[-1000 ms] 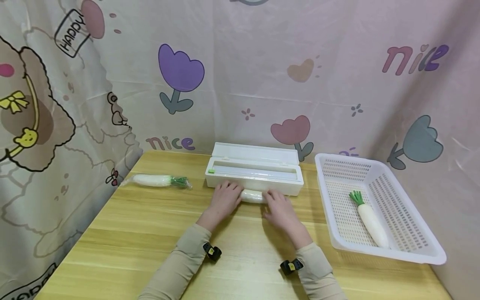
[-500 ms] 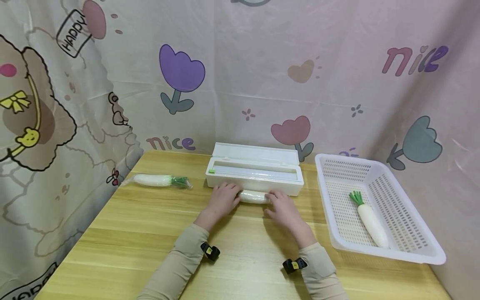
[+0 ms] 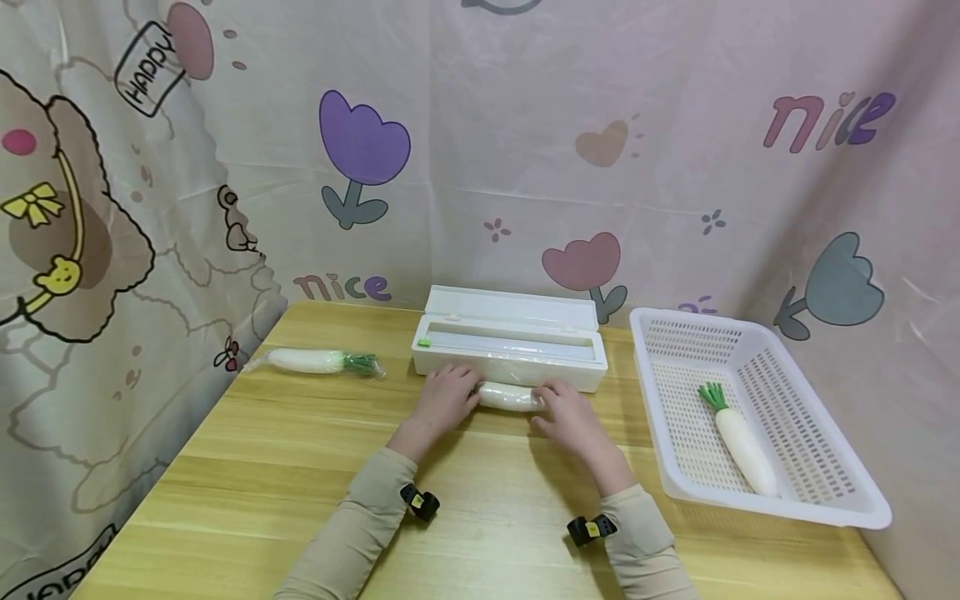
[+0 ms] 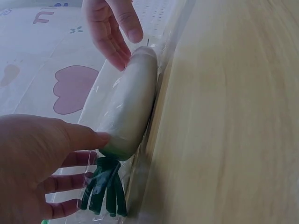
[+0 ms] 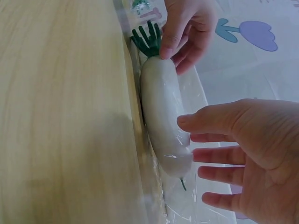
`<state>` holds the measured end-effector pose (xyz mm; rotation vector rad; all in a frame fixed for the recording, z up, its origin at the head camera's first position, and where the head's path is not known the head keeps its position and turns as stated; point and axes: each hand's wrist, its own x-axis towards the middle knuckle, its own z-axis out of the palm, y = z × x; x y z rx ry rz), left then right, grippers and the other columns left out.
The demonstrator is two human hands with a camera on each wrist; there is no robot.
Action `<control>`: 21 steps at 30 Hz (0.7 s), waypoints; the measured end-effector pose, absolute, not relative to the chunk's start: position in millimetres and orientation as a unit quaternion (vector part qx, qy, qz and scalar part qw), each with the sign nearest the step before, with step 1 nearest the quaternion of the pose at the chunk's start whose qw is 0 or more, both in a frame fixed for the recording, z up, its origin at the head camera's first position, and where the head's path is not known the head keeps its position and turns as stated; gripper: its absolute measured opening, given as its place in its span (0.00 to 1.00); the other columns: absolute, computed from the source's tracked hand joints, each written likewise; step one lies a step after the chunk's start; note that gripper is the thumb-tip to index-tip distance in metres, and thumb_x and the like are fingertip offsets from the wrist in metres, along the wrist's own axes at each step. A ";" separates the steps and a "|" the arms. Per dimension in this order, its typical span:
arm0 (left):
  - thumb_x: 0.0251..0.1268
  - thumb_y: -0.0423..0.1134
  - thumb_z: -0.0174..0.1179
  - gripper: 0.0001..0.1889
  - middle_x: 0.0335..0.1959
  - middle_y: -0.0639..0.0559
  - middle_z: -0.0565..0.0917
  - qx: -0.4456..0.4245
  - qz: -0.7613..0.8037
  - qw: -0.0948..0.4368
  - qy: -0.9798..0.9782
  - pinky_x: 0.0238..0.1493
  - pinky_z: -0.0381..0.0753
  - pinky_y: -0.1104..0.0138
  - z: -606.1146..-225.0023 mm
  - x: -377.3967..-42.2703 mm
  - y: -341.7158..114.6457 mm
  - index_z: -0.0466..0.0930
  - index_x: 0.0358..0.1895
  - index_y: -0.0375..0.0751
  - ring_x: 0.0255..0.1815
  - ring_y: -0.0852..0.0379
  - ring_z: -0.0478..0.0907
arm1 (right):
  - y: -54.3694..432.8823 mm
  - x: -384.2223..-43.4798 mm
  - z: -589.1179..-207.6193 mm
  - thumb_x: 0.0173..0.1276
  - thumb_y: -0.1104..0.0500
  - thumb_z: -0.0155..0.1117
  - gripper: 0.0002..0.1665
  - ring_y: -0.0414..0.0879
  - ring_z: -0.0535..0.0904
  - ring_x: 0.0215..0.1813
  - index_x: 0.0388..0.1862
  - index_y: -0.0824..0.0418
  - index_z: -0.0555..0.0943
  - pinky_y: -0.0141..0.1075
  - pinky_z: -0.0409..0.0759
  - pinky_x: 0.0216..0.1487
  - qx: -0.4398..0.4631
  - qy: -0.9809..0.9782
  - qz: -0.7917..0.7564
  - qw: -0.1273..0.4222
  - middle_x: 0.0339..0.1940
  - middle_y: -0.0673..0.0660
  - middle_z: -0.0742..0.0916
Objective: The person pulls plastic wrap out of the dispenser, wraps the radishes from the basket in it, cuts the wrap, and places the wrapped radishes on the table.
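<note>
Our left hand (image 3: 442, 404) and right hand (image 3: 570, 417) touch the white, green-topped radish (image 3: 510, 397) on the wood-grained bench (image 3: 487, 525), just before the long white box (image 3: 480, 364), fingers spread apart, so we judge wrapping under way, the next roll needing taut clear film (image 5: 175, 207).

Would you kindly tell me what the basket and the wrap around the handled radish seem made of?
Basket: probably moulded plastic, satin white, with regular slots and rounded corners. Wrap: likely thin plastic film, clear and glossy, showing creases and bright highlights.
</note>
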<state>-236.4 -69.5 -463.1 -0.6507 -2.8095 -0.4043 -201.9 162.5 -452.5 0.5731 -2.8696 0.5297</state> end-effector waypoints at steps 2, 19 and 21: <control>0.66 0.45 0.62 0.15 0.56 0.53 0.82 -0.223 -0.140 0.114 -0.958 0.57 0.75 0.49 -462.4 -235.9 -69.9 0.81 0.54 0.50 0.59 0.49 0.75 | 162.5 -202.0 -453.0 0.58 0.58 0.71 0.26 0.60 0.76 0.59 0.55 0.67 0.79 0.54 0.74 0.63 0.193 -0.962 0.176 0.082 0.55 0.63 0.82; 0.64 0.46 0.63 0.15 0.57 0.53 0.82 -0.234 -0.142 0.089 -0.958 0.58 0.75 0.51 -458.0 -235.0 -72.4 0.81 0.52 0.51 0.59 0.49 0.75 | 162.5 -201.6 -453.3 0.58 0.58 0.72 0.26 0.60 0.76 0.58 0.54 0.66 0.79 0.54 0.74 0.62 0.198 -0.961 0.176 0.075 0.55 0.64 0.82; 0.64 0.47 0.63 0.14 0.57 0.53 0.82 -0.235 -0.140 0.086 -0.958 0.59 0.75 0.51 -456.8 -234.7 -72.9 0.81 0.52 0.51 0.59 0.49 0.75 | 162.5 -201.9 -452.7 0.57 0.58 0.72 0.26 0.60 0.77 0.58 0.54 0.66 0.80 0.54 0.75 0.62 0.199 -0.961 0.176 0.076 0.54 0.63 0.82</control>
